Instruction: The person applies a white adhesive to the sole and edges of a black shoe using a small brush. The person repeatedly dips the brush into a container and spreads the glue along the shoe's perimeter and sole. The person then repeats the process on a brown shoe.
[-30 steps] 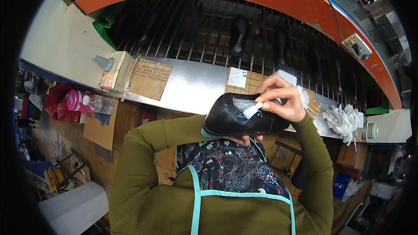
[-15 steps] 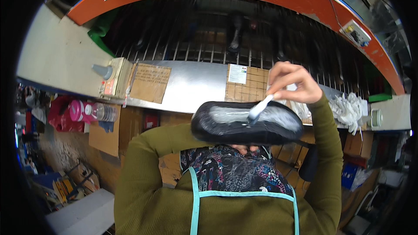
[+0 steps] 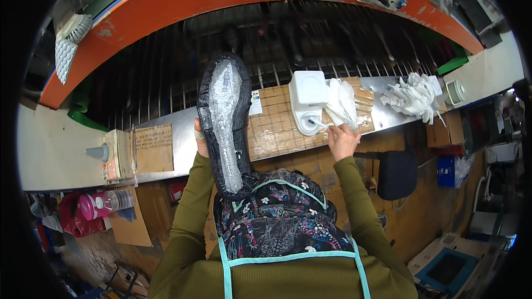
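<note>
My left hand (image 3: 200,139) grips a black shoe (image 3: 226,112) from behind, with its sole facing me. The shoe stands lengthwise, its broad end up and away from me. A pale, greyish layer runs down the middle of the sole, inside a rough black border. Most of my left fingers are hidden behind it. My right hand (image 3: 343,143) pinches the thin white handle of a brush (image 3: 319,124). The brush's head is inside the round opening of a white plastic pot (image 3: 308,91) on the cardboard-covered ledge, so its bristles are hidden.
A white cloth or glove (image 3: 342,102) lies beside the pot, and crumpled white gloves (image 3: 413,97) are heaped farther right. Behind the ledge runs a rack of metal bars (image 3: 270,77) with dark shoes. A cardboard piece (image 3: 154,148) lies at left. A black stool (image 3: 397,174) stands at right.
The shoe has swung from lying crosswise to lengthwise, moving left. My right hand has taken the brush off the sole and across to the white pot. The view has shifted too.
</note>
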The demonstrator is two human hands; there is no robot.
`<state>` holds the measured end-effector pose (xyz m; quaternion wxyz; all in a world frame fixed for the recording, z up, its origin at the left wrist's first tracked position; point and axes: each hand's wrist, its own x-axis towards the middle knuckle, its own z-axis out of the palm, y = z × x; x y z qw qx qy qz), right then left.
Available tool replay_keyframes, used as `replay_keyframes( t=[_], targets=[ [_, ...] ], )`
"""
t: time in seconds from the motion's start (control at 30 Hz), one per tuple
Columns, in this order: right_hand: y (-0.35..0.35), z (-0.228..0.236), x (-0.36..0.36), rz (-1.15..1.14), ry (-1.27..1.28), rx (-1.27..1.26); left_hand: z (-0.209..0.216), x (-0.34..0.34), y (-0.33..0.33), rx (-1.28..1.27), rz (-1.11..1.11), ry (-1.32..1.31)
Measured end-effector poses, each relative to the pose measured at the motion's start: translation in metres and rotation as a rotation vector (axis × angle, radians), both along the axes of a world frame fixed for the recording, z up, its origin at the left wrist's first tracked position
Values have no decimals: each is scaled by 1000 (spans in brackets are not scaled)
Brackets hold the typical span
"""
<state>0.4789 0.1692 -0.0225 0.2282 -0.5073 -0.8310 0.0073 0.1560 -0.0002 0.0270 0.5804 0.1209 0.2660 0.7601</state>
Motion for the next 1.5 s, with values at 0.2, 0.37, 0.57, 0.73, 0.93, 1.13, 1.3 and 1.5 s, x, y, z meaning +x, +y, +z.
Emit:
replay_keyframes(
  t=[0.2, 0.37, 0.57, 0.73, 0.93, 1.13, 1.3, 1.5],
  targets=[
    [4, -2, 1, -51, -5, -273, -20, 13, 18, 84, -156, 89],
    [16, 37, 3, 6, 735, -1201, -33, 30, 31, -130, -229, 9],
    [11, 110, -48, 355, 836, -588, -26, 56, 59, -135, -270, 79],
    [1, 141, -69, 111, 413, 241, -15, 59, 70, -43, -297, 67],
    [-53, 152, -58, 342, 330, 286, -6, 56, 75, 56, -169, 12],
    [11, 159, -73, 195, 354, 338, -8, 53, 70, 34, -277, 32],
    [-42, 148, -65, 447, 295, 324, -22, 55, 75, 25, -168, -18],
    [-98, 131, -20, 551, 364, -5, -34, 36, 76, 12, -90, -107]
  ],
)
